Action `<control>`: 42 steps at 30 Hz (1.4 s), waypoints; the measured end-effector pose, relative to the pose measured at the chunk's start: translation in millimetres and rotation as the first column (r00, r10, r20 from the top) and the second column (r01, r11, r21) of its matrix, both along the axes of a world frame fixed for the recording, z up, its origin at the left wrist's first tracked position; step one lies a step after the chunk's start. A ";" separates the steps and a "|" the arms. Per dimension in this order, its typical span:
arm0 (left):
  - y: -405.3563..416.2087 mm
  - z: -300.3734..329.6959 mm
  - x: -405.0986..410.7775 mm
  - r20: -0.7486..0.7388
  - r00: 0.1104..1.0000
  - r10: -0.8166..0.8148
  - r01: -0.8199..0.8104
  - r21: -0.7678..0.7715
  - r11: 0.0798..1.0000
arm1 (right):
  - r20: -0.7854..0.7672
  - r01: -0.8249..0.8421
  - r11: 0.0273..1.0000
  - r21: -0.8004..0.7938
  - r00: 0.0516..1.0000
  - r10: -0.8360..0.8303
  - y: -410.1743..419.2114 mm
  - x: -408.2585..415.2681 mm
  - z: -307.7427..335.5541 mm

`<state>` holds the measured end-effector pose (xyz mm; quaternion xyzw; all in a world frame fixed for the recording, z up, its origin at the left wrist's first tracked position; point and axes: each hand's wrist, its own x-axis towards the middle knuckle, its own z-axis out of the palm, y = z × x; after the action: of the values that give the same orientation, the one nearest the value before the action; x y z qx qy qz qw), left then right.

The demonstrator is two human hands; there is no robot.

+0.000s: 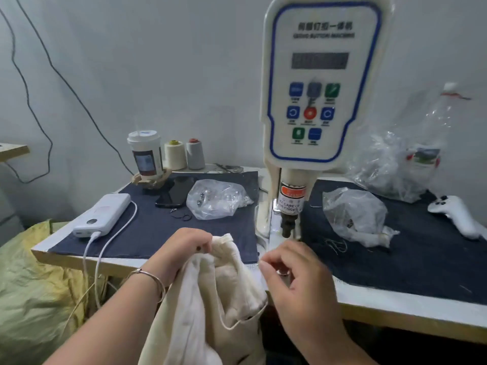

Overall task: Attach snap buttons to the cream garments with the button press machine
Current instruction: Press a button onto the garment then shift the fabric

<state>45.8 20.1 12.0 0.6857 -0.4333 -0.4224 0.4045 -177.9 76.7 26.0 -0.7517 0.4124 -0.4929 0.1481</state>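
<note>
While left hand (188, 242) fingers pinch cream garment (210, 299), right hand (297, 275) fingers curled, holding unclear

Garment (210, 299) in front of press (321, 83), bags (216, 198) either side.

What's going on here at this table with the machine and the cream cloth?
A person is working at a button press machine. Their left hand grips the top edge of a cream garment in front of the table, while the right hand sits beside it with fingers curled; whether it pinches anything is unclear. The garment is not yet under the press head. Clear plastic bags lie on the dark mat.
</note>
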 end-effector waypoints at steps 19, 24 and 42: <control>-3.6 -15.1 -9.9 -0.047 0.987 0.154 -0.155 -0.022 0.988 | -0.367 0.283 0.698 0.658 0.930 -0.030 -125.5 -147.1 -16.9; -4.2 -15.5 -9.5 -0.053 0.988 0.146 -0.147 -0.023 0.989 | -0.313 0.278 0.740 0.613 0.945 -0.095 -122.2 -153.9 -29.0; -1.0 -15.9 -10.2 -0.072 0.988 0.136 -0.142 -0.084 0.986 | 0.067 -0.011 0.944 0.329 0.998 -0.012 -90.2 -96.7 -13.3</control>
<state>35.6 19.1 -3.9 0.6812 -0.3891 -0.3962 0.4771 -274.6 -13.5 12.7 -0.6991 0.4837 -0.4426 0.2854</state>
